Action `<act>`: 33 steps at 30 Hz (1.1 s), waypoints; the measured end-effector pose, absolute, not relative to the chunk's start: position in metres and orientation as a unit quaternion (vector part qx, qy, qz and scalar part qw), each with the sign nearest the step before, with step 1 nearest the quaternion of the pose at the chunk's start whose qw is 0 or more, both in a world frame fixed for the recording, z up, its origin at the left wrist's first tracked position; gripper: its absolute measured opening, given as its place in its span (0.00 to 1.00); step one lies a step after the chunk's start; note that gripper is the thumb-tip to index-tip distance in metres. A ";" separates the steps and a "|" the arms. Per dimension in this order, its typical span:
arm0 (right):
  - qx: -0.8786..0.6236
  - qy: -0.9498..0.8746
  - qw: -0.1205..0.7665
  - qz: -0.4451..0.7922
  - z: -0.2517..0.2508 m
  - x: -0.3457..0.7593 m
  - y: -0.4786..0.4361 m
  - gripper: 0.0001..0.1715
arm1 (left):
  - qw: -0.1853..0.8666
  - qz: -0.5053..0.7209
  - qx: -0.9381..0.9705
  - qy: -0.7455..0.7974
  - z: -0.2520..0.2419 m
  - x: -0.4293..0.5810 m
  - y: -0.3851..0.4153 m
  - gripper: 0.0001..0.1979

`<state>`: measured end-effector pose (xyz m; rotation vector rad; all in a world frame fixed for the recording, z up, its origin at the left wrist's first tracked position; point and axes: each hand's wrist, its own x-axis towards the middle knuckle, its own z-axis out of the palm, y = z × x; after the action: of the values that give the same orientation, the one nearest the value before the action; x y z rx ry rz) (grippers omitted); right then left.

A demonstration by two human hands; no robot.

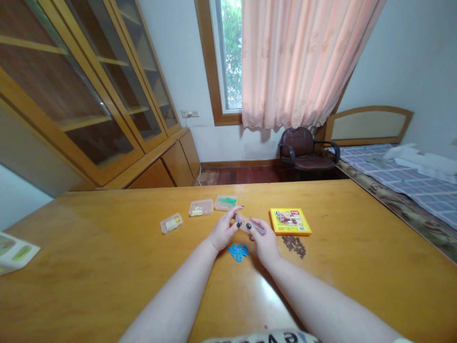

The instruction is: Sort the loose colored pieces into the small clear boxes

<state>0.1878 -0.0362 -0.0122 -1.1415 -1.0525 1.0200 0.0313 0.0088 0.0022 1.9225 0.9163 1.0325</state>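
Clear plastic container (244,222) right in the middle of the action, up between the two hands, and both of them have hold of it! Left hand (224,231) on its left end, right hand (266,242) on its right, dark-nailed thumbs side by side along the near face, fingers curling round the far side. Box or lid? Too small and too covered to call from this angle.

Down on the worktop (107,247), just on the near side of that grip, sits a loose heap of blue pieces (238,252), lying between the two wrists. Out to the right, just past the right hand, a scatter of brown pieces (294,246), and immediately beyond them a flat yellow box (291,221) with a printed picture on top.

Over to the far left side now, three shallow clear trays in a slanting row! Nearest to the left hand's fingertips, the tray (217,207) of green pieces (228,202); next to it, the tray (206,205) with cream pieces (197,211) gathered at its near left; and furthest left, a smaller tray (164,228) carrying something white and yellow. Beyond the worktop, a dark red armchair (298,143) stands beneath a pink curtain (296,62).
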 end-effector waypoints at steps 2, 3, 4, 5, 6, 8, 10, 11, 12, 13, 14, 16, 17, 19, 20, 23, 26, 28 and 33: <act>-0.476 -0.501 0.602 0.401 -0.013 0.191 -0.036 0.19 | 0.393 0.406 0.742 0.360 0.008 0.034 0.006 0.27; -0.466 -0.525 0.601 0.382 -0.013 0.192 -0.036 0.19 | 0.404 0.405 0.737 0.359 0.011 0.035 0.005 0.27; -0.458 -0.543 0.600 0.369 -0.012 0.193 -0.036 0.19 | 0.416 0.403 0.733 0.357 0.013 0.037 0.004 0.26; -0.452 -0.553 0.599 0.362 -0.012 0.194 -0.036 0.19 | 0.429 0.401 0.727 0.356 0.014 0.038 0.003 0.27; -0.450 -0.554 0.599 0.364 -0.011 0.195 -0.036 0.19 | 0.443 0.401 0.717 0.358 0.014 0.039 0.003 0.27; -0.452 -0.534 0.601 0.386 -0.010 0.194 -0.037 0.19 | 0.475 0.406 0.690 0.365 0.014 0.041 0.003 0.29; -0.457 -0.505 0.603 0.415 -0.010 0.192 -0.038 0.20 | 0.511 0.409 0.660 0.369 0.014 0.043 0.004 0.31; -0.459 -0.492 0.603 0.428 -0.010 0.191 -0.039 0.21 | 0.527 0.409 0.647 0.370 0.014 0.044 0.004 0.32; -0.461 -0.481 0.603 0.438 -0.010 0.191 -0.039 0.22 | 0.539 0.408 0.637 0.370 0.014 0.045 0.004 0.33; -0.463 -0.473 0.602 0.446 -0.010 0.190 -0.040 0.22 | 0.547 0.408 0.631 0.370 0.014 0.045 0.004 0.33; -0.463 -0.467 0.602 0.452 -0.011 0.189 -0.040 0.23 | 0.551 0.409 0.626 0.370 0.015 0.046 0.003 0.34; -0.462 -0.455 0.602 0.467 -0.013 0.188 -0.041 0.24 | 0.557 0.412 0.619 0.371 0.015 0.046 0.003 0.35; -0.461 -0.447 0.602 0.474 -0.015 0.187 -0.041 0.25 | 0.560 0.415 0.614 0.371 0.015 0.047 0.003 0.35; -0.457 -0.432 0.608 0.485 -0.017 0.187 -0.041 0.26 | 0.564 0.423 0.604 0.371 0.016 0.047 0.003 0.35; -0.455 -0.425 0.613 0.486 -0.018 0.187 -0.041 0.26 | 0.566 0.427 0.600 0.371 0.016 0.048 0.002 0.35; -0.468 -0.409 0.630 0.466 -0.013 0.190 -0.040 0.24 | 0.583 0.423 0.589 0.365 0.016 0.052 -0.001 0.34; -0.492 -0.396 0.639 0.439 -0.003 0.194 -0.037 0.22 | 0.606 0.438 0.564 0.351 0.016 0.059 -0.005 0.37; -0.480 -0.388 0.645 0.451 0.000 0.195 -0.035 0.22 | 0.613 0.464 0.540 0.342 0.015 0.061 -0.006 0.39; -0.412 -0.295 0.628 0.591 -0.015 0.192 -0.027 0.29 | 0.623 0.477 0.528 0.326 0.008 0.047 0.004 0.37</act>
<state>0.1920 -0.0267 -0.0147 -0.9438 -0.6771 1.3535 0.0471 0.0035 0.0075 1.2129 0.7484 1.0949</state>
